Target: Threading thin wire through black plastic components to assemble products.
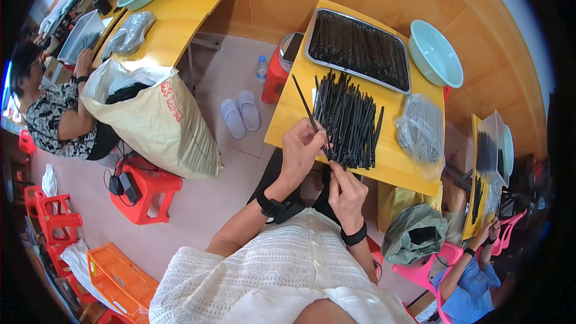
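My left hand (302, 148) is closed around a thin black stick (303, 99), which slants up and to the left from the fingers. My right hand (348, 195) is just below it, with thumb and fingertips pinched at the stick's lower end by the table's front edge. Directly beyond both hands lies a loose pile of black sticks (351, 123) on the yellow table (285, 123). A metal tray (410, 87) packed with rows of similar dark sticks stands behind the pile. To its right is a clear plastic bag (420, 135) holding thin pieces.
A pale blue basin (437, 54) sits at the table's right corner. Left are a large woven sack (171, 120), a red stool (147, 189), slippers (241, 114) and a water bottle (261, 69). A grey-green bag (414, 234) rests lower right. Other people work at both sides.
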A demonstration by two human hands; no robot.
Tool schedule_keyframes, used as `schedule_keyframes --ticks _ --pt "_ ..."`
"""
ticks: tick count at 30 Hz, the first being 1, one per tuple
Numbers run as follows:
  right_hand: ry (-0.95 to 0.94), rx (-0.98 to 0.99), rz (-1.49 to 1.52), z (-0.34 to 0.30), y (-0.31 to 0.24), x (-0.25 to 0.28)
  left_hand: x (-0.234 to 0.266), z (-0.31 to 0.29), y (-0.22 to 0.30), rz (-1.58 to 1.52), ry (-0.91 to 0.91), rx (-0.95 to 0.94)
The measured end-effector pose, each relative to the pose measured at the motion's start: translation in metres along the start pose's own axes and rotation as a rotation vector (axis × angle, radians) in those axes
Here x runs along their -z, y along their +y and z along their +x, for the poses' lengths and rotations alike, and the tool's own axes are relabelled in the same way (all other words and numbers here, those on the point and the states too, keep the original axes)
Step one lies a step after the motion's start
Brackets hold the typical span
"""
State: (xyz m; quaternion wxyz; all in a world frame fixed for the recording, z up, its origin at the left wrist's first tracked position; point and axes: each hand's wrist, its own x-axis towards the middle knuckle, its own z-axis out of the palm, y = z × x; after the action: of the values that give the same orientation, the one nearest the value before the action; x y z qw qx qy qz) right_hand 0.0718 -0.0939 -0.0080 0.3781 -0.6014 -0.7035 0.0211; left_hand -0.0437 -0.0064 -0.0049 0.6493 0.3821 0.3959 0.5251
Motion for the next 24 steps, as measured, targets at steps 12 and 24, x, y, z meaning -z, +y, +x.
schedule_keyframes --ticks 12,24 --pt "0.084 -0.222 0.145 -0.002 0.023 0.016 -0.007 0.005 -0.003 0.161 -0.040 -0.044" --pt "0.363 -0.725 0.110 -0.033 0.121 0.046 -0.016 0.034 0.018 0.167 -0.174 0.126"
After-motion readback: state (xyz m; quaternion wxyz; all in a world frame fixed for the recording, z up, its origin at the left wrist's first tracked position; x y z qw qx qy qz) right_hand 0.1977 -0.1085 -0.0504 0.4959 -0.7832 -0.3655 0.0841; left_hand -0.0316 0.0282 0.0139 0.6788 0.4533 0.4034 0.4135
